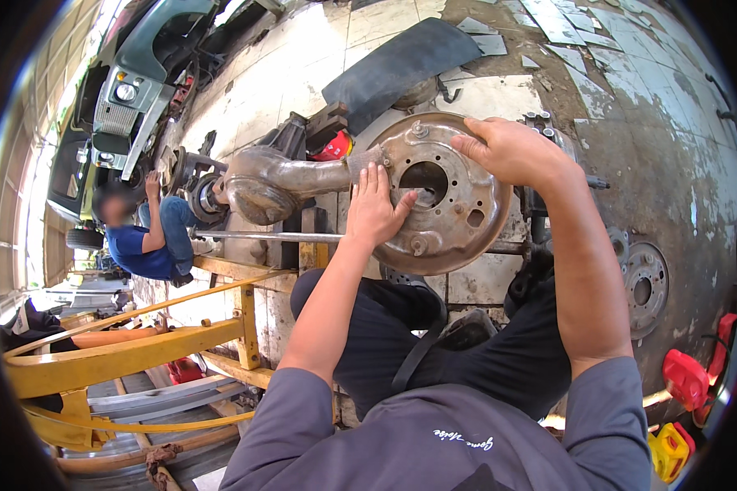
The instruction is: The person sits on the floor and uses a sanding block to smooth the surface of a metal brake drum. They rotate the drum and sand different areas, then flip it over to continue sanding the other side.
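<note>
In front of me a round brown metal brake backing plate (454, 241), with a large centre hole and several smaller holes, stands at the end of an axle housing (262, 182). My left hand (374, 204) lies on its left side, fingers stretched out, thumb by the centre hole. Beneath those fingertips is a rough grey-brown patch (365, 159), perhaps sandpaper; I cannot tell for sure. My right hand (508, 149) grips the plate's upper right rim, thumb on the face, the other fingers partly hidden.
At left a person in blue (143, 237) sits by the axle's far end. A yellow metal frame (131, 348) stands at lower left. A dark curved panel (405, 69) lies on the tiles. Another round plate (645, 288) and a red container (685, 378) are at right.
</note>
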A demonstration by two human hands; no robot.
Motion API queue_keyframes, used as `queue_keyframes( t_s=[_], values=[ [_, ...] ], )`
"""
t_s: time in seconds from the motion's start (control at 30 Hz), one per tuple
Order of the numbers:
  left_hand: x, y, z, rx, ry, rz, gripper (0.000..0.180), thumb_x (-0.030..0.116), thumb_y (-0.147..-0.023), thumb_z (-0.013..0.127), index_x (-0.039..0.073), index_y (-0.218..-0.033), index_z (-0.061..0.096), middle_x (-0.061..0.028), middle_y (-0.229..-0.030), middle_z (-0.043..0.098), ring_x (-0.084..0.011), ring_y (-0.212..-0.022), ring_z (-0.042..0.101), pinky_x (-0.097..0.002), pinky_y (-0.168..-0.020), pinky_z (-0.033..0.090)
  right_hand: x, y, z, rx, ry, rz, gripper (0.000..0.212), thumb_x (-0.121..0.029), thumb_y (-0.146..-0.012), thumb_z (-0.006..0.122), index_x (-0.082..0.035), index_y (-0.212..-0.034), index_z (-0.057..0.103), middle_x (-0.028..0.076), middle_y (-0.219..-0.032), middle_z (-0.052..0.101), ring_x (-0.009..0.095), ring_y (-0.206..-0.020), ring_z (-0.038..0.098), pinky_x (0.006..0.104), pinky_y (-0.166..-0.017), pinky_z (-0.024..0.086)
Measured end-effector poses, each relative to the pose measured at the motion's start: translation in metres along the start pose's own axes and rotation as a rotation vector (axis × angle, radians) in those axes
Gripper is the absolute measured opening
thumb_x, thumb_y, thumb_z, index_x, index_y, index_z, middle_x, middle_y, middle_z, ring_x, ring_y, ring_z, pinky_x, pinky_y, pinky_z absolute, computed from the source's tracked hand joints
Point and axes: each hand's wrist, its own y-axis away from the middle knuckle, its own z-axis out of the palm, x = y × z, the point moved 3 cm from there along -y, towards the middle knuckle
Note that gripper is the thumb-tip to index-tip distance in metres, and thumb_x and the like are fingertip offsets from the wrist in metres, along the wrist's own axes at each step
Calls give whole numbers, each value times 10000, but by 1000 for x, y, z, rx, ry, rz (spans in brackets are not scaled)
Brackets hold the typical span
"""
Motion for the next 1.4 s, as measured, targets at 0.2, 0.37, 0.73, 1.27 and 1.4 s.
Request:
queue_keyframes(
  t_s=[0.2,0.37,0.73,1.27,1.4],
  values=[
    [-1,-14,-4,4,4,-24,996,718,-978,377,-78,-1559,232,-281,-1642,187,-409,-1537,166,-487,-1239,193,-5,-1,6,39,-5,-46,648,-542,-1030,461,18,-1331,586,257,-1228,663,398,-1189,607,471,-1015,475],
    [9,12,0,-3,-28,-24,1023,751,-955,371,-57,-1568,238,-243,-1649,213,-367,-1545,175,-480,-1243,188,-5,-2,1,-71,-4,31,660,-543,-1030,474,8,-1387,551,259,-1330,604,396,-1254,566,443,-1062,446],
    [18,16,-2,-24,-32,-45,1053,769,-938,382,-64,-1566,238,-235,-1655,203,-365,-1545,173,-464,-1248,178,-1,-2,5,-15,-9,-26,637,-525,-1029,482,28,-1328,580,275,-1246,638,414,-1186,598,460,-1012,472],
    [12,26,-4,-45,-10,16,1043,724,-952,436,-95,-1557,213,-293,-1635,194,-418,-1533,173,-479,-1242,190,1,-1,2,24,-8,-35,594,-502,-1026,499,33,-1257,611,286,-1127,676,442,-1100,627,490,-953,494],
    [3,-10,-10,19,6,-61,1035,724,-955,427,-94,-1555,220,-294,-1631,208,-420,-1529,187,-485,-1238,206,-13,-1,2,-87,-3,19,666,-534,-1033,484,9,-1417,532,247,-1400,567,381,-1308,533,421,-1095,423]
  ],
)
